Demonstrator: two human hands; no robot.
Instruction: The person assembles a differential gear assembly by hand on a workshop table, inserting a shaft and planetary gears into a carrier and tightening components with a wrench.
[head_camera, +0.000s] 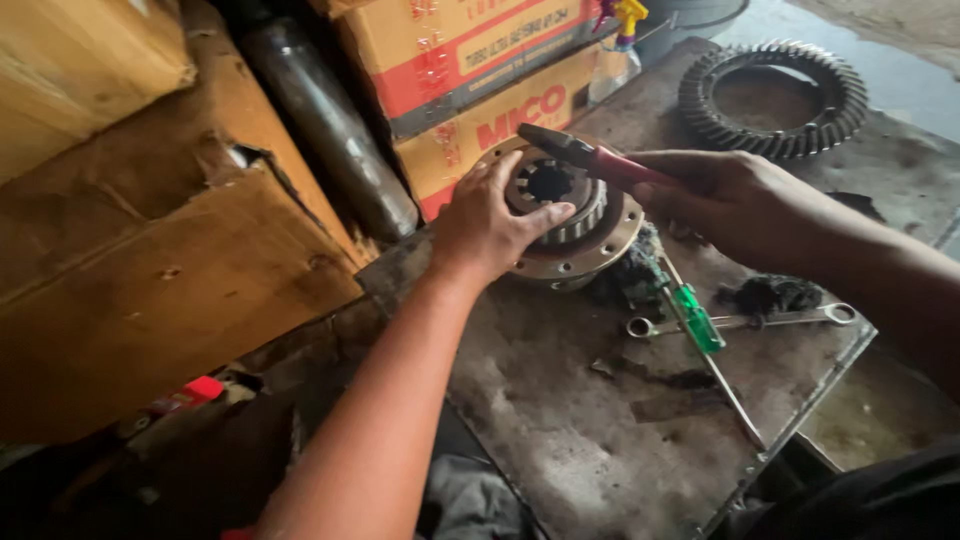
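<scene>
Nearest me, just below the right hand (745, 205), a green-handled screwdriver with a long steel shaft (700, 322) lies on the grimy grey metal bench top (580, 440), crossing a slim steel combination spanner (745, 321) beside a clump of black greasy rag (770, 295).

Going further out, the left hand (490, 225) is spread flat over the near-left side of the round steel flanged gear housing with a splined hub in the middle (578, 215), thumb hooked toward the splined bore, so it's pressing and steadying more than gripping. The right hand is clenched round the red handles of a pair of dark-jawed pliers (585, 155), whose nose sits right above the hub. I'd say the step in hand is working something at the hub with the pliers, maybe a clip, though I can't really make out what the tips are on. The next move, to my eye, needs the housing held dead still and the tips kept square.

Beyond the left hand are orange and red cardboard boxes (480, 70) and a dull steel tube (325, 120); past the right hand sits a big dark toothed ring gear (775, 100).
</scene>
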